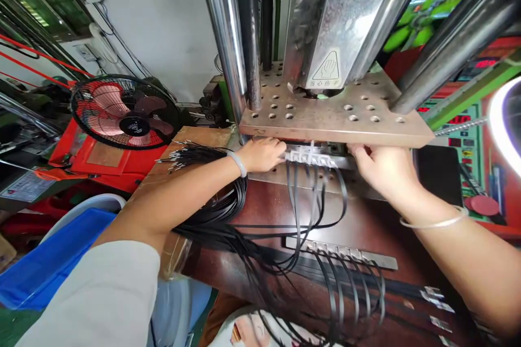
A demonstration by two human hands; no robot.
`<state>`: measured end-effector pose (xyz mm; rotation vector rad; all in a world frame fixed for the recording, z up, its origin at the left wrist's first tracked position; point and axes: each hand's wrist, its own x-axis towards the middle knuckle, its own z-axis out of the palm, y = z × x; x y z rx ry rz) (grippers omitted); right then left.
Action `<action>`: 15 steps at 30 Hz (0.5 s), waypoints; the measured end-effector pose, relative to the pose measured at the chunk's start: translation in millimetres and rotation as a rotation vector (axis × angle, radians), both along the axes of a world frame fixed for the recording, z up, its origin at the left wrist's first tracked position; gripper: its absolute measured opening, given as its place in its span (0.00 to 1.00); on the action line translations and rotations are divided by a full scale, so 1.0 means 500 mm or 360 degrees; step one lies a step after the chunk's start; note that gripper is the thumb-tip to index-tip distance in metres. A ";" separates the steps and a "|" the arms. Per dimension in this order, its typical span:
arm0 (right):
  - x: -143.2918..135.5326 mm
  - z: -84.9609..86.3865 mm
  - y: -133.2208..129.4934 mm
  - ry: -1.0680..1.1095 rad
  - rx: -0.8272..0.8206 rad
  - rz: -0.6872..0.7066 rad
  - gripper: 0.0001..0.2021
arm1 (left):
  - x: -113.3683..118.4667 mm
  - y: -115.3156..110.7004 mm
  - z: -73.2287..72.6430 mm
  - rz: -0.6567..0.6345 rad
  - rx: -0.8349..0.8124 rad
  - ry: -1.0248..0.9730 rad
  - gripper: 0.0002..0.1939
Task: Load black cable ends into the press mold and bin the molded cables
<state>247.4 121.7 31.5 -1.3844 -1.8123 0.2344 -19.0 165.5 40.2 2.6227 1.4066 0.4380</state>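
Observation:
Under the perforated press plate, a metal bar fixture carries a row of clear connectors with black flat cables hanging from them. My left hand is closed on the bar's left end, its fingers bent. At the other end, my right hand grips the bar, with its thumb showing and its fingertips partly hidden beneath the plate. A second metal bar lies nearer me on the dark red tabletop, also holding several cable ends in a row.
Steel columns flank the press ram, which bears a hand-warning label. A thick cable bundle rests at left by a cardboard box. A black fan and blue tray are further left; a ring light glows right.

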 end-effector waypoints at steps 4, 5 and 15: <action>-0.012 -0.006 -0.071 0.0076 -0.0683 0.0291 0.17 | 0.027 -0.083 0.004 -0.0595 0.0155 0.0486 0.15; -0.021 -0.014 -0.079 0.0157 -0.0789 0.0380 0.17 | 0.035 -0.100 0.005 -0.0558 0.0126 0.0519 0.15; -0.067 0.011 -0.133 0.0092 -0.0303 0.0357 0.17 | -0.032 -0.208 0.050 -0.0147 0.0011 -0.0693 0.11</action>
